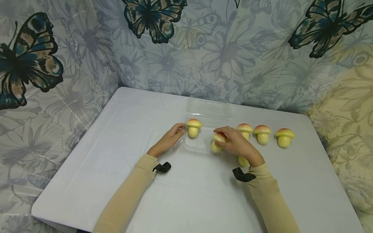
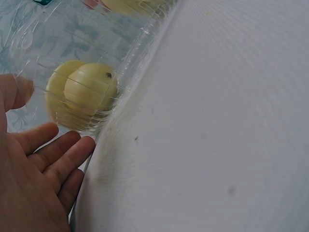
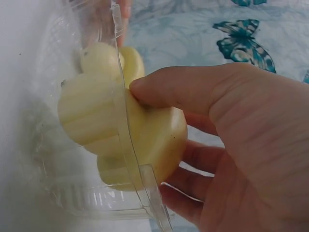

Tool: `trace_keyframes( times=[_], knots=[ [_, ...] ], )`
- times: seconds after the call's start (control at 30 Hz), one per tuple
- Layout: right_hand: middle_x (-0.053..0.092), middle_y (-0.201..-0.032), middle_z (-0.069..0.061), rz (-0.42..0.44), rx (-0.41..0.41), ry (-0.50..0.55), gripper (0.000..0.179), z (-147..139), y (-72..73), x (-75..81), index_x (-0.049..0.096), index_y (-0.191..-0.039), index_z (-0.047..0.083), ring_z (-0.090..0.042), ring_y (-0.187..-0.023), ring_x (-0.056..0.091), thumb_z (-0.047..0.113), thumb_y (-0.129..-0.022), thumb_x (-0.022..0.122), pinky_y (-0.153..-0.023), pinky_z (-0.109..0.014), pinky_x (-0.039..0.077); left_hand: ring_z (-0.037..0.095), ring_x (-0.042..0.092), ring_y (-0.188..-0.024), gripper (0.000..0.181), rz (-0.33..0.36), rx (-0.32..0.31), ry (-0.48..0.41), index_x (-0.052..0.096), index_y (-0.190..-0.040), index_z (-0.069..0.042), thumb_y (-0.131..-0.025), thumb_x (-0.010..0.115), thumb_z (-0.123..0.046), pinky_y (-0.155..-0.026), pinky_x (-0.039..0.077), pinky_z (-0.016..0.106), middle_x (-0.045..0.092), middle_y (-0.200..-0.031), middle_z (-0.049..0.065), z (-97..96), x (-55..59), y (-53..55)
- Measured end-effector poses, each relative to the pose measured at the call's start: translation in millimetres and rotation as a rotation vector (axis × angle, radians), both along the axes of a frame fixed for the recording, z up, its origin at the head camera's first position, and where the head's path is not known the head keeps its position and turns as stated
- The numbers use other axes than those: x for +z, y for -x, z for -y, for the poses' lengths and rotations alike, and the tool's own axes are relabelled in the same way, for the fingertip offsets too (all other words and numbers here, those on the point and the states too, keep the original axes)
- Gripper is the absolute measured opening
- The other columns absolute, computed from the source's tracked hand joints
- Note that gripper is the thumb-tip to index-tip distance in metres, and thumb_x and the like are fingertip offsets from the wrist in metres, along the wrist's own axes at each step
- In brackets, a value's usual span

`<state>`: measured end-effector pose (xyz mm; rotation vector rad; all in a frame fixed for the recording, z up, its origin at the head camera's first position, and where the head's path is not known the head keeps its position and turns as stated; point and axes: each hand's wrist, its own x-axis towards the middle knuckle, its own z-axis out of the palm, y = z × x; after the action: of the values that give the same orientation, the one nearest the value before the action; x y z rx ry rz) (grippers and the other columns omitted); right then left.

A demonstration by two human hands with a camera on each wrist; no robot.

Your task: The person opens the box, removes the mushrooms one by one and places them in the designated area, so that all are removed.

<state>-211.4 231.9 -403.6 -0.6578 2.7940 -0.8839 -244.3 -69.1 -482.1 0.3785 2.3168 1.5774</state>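
A clear plastic clamshell box lies with its lid folded back. Inside, at its left end, stands a yellow toy mushroom with a reddish-topped cap. My left hand is at the box's left wall, fingers extended and thumb by the rim. With my right hand I grip a second toy mushroom by its cap, thumb on one side and fingers on the other. Its stem is down behind the clear wall, at the right end of the box. The right hand partly covers it in the head view.
Right of the box, toy mushrooms stand in a row: one partly behind my right hand, another, and one farther right. Another mushroom's stem shows beneath my right wrist. Patterned butterfly cloth hangs behind the white table.
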Motion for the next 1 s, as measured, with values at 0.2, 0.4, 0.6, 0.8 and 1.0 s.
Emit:
trace_keyframes(
  times=[0.2,0.4,0.6,0.8,1.0],
  knots=[
    [0.060,-0.134,-0.016,0.021,-0.007,0.069,0.045,-0.9,-1.2,1.4,0.060,-0.135,0.003,-0.029,-0.117,0.055,0.016,-0.093,0.073,-0.097,-0.045,0.044,0.025,0.046,-0.142,0.053,0.003,0.000,0.006,0.036,-0.155,-0.026,-0.107,0.042,-0.047,-0.117,0.038,0.051,0.044,-0.156,0.000,-0.9,0.6,0.5],
    [0.061,-0.129,-0.014,0.020,-0.013,0.092,0.042,-2.2,-1.9,3.6,0.062,-0.132,0.004,-0.024,-0.107,0.055,0.017,-0.094,0.073,-0.091,-0.040,0.044,0.025,0.046,-0.142,0.053,0.014,0.003,0.007,0.036,-0.154,-0.026,-0.106,0.042,-0.048,-0.117,0.038,0.051,0.044,-0.156,0.000,-1.1,0.2,0.2],
    [0.061,-0.130,-0.011,0.047,-0.023,0.133,0.040,-3.3,-3.4,6.8,0.062,-0.132,0.009,-0.024,-0.110,0.057,0.017,-0.094,0.073,-0.095,-0.044,0.046,0.026,0.048,-0.141,0.053,0.006,0.010,0.006,0.036,-0.154,-0.025,-0.107,0.042,-0.048,-0.117,0.038,0.052,0.049,-0.153,0.003,-0.8,0.9,-0.9],
    [0.062,-0.128,-0.008,0.059,-0.016,0.154,0.039,-5.2,-3.9,7.6,0.062,-0.132,0.011,-0.021,-0.109,0.056,0.019,-0.095,0.073,-0.097,-0.045,0.047,0.025,0.049,-0.139,0.051,0.004,0.012,0.003,0.037,-0.154,-0.025,-0.107,0.042,-0.047,-0.116,0.039,0.052,0.050,-0.151,0.003,-1.9,0.8,-1.2],
    [0.062,-0.129,-0.009,0.078,-0.012,0.181,0.041,-5.2,-3.3,7.8,0.062,-0.133,0.009,-0.023,-0.113,0.057,0.020,-0.095,0.073,-0.098,-0.047,0.048,0.026,0.049,-0.139,0.053,0.001,0.007,0.005,0.037,-0.154,-0.025,-0.107,0.042,-0.048,-0.117,0.038,0.051,0.050,-0.152,0.003,-1.0,0.9,-1.3]
  ],
)
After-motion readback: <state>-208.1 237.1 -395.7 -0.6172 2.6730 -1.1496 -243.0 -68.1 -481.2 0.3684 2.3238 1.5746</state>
